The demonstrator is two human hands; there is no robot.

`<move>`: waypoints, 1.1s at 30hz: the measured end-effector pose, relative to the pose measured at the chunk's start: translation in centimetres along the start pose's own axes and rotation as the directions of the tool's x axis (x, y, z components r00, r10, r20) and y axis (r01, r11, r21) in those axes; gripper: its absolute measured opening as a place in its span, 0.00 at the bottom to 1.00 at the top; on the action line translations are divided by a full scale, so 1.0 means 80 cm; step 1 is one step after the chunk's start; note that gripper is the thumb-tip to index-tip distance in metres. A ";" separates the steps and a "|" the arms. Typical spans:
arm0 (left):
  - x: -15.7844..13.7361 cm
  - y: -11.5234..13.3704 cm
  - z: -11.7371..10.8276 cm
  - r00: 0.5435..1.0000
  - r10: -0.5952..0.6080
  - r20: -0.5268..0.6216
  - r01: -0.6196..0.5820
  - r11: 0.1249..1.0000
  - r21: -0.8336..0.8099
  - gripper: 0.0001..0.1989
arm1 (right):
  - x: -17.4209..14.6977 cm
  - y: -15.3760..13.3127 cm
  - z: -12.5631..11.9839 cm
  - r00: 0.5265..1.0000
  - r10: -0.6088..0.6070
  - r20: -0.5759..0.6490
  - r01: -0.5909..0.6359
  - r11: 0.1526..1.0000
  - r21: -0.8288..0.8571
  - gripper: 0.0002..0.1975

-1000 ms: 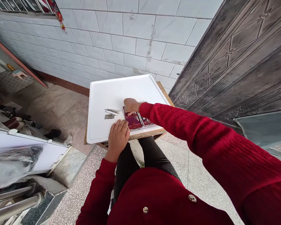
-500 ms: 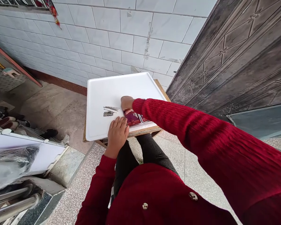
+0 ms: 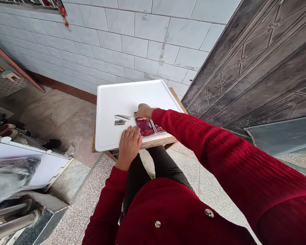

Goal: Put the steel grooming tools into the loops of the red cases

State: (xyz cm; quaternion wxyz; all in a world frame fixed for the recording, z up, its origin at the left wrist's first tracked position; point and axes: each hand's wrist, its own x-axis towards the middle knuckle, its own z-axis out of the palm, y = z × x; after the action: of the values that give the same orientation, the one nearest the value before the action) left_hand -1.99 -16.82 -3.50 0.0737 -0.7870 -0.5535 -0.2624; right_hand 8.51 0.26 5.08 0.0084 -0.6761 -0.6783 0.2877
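A manicure case (image 3: 146, 131) with a dark red lining lies unfolded at the tray's near edge, several small metal tools slotted in it. My left hand (image 3: 129, 144) rests flat, fingers stretched out, against the case's left edge. Above the upper part of the case is my right hand (image 3: 145, 111), its fingers pinched together and pointing down; what they hold, if anything, is hidden. Left of the case, several thin metal tools (image 3: 123, 116) lie loose beside nail clippers (image 3: 119, 122). My right sleeve covers part of the case's right half.
The white tray (image 3: 112, 97) sits on a wooden table (image 3: 178, 97). Behind it rises a tiled wall (image 3: 119, 44), with a dark patterned metal door (image 3: 232, 68) to the right. Shoes (image 3: 9, 129) and a white rack (image 3: 28, 170) are at the left.
My right hand has shifted slightly right over the case, uncovering its upper left corner. My left hand stays by the case's edge. The view has moved a little.
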 end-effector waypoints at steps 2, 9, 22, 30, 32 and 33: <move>0.000 0.000 0.000 1.000 0.000 0.001 0.000 1.000 0.000 0.20 | 0.001 0.000 -0.006 0.998 -0.040 0.044 0.037 0.997 0.062 0.10; -0.003 -0.001 0.001 1.000 0.011 -0.010 -0.011 1.000 -0.003 0.21 | -0.004 -0.042 -0.019 0.940 -0.341 -0.009 0.333 0.923 -0.192 0.09; -0.002 -0.001 -0.002 1.000 -0.001 0.016 0.000 1.000 0.015 0.20 | 0.006 -0.057 0.002 0.865 -0.501 0.039 0.483 0.807 -0.340 0.14; 0.001 -0.001 -0.004 0.999 -0.012 0.032 0.012 1.000 -0.003 0.21 | -0.011 0.058 -0.039 0.925 -0.369 -0.095 0.333 0.904 -0.267 0.10; 0.001 -0.001 -0.004 1.000 -0.011 0.028 0.011 1.000 -0.004 0.21 | -0.020 0.072 -0.039 0.940 -0.331 -0.080 0.296 0.911 -0.286 0.11; 0.002 -0.001 -0.004 1.000 -0.011 0.025 0.011 1.000 -0.003 0.21 | -0.024 0.075 -0.038 0.945 -0.320 -0.073 0.285 0.911 -0.297 0.11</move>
State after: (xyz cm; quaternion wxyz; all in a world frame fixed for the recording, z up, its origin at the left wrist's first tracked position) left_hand -2.13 -16.84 -3.16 0.0641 -0.7871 -0.5584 -0.2540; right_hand 15.34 -0.81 5.93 -0.0028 -0.5731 -0.8071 0.1422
